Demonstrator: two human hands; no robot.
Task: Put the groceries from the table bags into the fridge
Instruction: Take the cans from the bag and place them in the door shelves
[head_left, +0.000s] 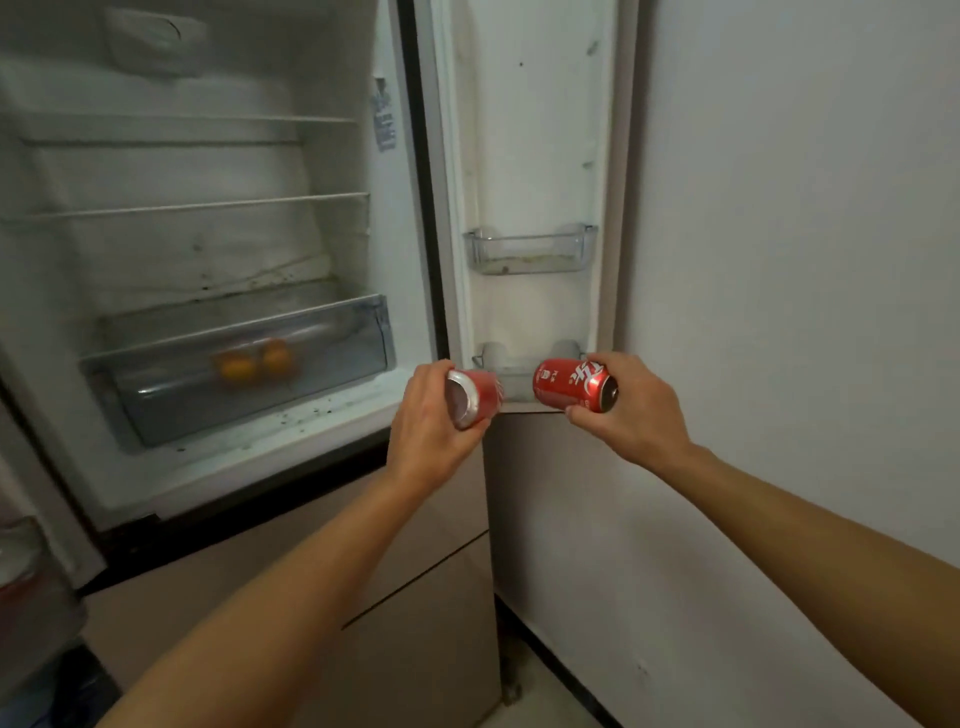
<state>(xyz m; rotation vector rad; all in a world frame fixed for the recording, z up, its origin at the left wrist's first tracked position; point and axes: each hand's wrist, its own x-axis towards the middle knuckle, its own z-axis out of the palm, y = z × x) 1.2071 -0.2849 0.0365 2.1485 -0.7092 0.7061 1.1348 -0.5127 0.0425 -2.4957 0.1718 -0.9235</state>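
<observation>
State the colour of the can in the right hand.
Red with white lettering, shown by the head view: can in right hand.

A plain white wall (800, 260) fills the right half of the frame. At the lower right, a dark baseboard (561, 670) meets a pale floor (540, 701). The light is dim and even.

Dim, flat indoor light; the fridge (208, 234) interior glows pale and soft. Wide-angle bending curves its edges, and the lower-left corner beside it blurs.
</observation>
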